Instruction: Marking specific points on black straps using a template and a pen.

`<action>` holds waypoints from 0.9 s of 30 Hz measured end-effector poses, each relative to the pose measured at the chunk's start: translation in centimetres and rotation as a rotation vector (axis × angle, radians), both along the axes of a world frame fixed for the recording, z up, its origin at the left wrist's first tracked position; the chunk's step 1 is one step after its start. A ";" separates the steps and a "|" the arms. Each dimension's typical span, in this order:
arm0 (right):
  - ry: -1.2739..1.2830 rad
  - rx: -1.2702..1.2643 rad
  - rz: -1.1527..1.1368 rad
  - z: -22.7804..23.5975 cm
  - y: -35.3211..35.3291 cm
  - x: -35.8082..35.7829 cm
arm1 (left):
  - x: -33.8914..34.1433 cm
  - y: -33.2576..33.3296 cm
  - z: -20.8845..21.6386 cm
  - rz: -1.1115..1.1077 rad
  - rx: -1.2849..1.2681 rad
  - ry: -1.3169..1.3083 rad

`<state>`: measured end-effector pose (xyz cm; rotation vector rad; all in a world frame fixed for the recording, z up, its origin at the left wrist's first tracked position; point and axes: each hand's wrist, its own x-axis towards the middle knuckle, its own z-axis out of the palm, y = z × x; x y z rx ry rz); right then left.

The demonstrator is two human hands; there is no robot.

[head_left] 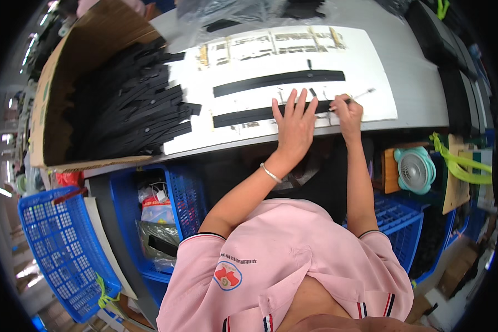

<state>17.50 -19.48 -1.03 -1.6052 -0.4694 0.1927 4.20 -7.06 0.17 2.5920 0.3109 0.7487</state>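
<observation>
A black fabric strip [243,118] lies lengthwise along the near part of a white board [182,138]. My left hand [296,124] rests on it, palm down, with fingers spread and fingertips on and just past the strip. Closed in a pinch near the strip's right end, my right hand [348,115] holds a thin pen [333,108], its tip at the strip; most of the pen is hidden by the fingers. Farther back on the board a second black strip [276,83] lies roughly parallel, with a small dark tab [309,64] at its far edge.
A cardboard box [52,110] heaped with black strips [124,105] stands at the left of the table. Clear plastic wrapping [221,19] lies at the back. Below are blue crates [66,249] and a small turquoise fan [416,170]. Black stacked pieces [440,44] line the right edge.
</observation>
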 end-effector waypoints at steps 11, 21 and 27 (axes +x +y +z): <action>-0.067 0.010 -0.147 0.4 0.5 -0.1 | 3.6 6.0 -0.8 -0.065 -0.066 0.093; -0.072 -0.025 -0.142 0.1 0.5 0.2 | -9.9 20.7 -2.6 0.504 0.238 -0.006; -0.109 -0.055 -0.142 0.3 0.7 0.2 | -15.7 25.6 -0.9 0.765 0.051 0.185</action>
